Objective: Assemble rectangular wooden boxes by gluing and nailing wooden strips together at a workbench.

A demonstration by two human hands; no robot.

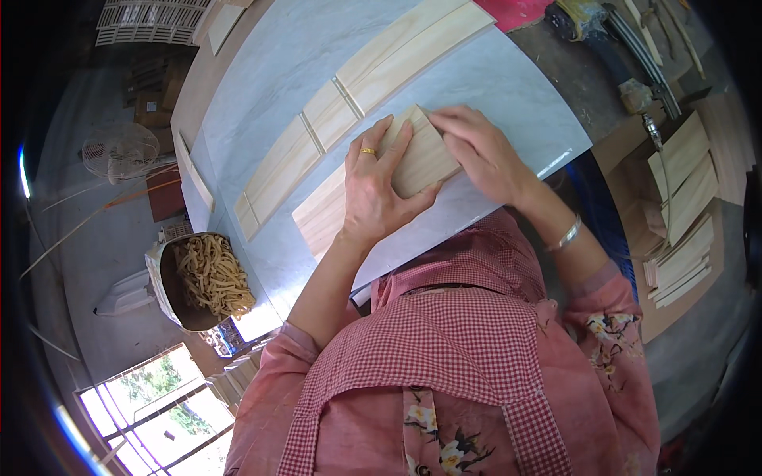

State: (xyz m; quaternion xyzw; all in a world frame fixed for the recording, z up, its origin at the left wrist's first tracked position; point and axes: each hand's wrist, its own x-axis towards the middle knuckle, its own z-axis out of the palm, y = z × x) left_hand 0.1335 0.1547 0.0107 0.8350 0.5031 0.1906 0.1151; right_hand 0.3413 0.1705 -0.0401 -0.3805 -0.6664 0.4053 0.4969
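Observation:
A pale wooden board (425, 157) lies slanted on the marbled grey-white tabletop (294, 75). My left hand (373, 190), a gold ring on one finger, grips it from above, fingers over the far side and thumb by the near edge. At the board's right end, the fingers of my right hand (486, 155) are held together against the corner; some fingertips are hidden. Left of my left hand a flat stretch of wood (319, 213) shows; whether it is the same board is hidden. Beyond lies a long curved wooden panel (341, 103) with two cross grooves.
An open container of tan, string-like pieces (210, 282) stands left of the table. At right are a pneumatic tool with its hose fitting (639, 99) and stacked wooden boards (686, 178). A wire-caged fan (119, 151) is farther left. Pink material (520, 12) lies beyond the table's far right.

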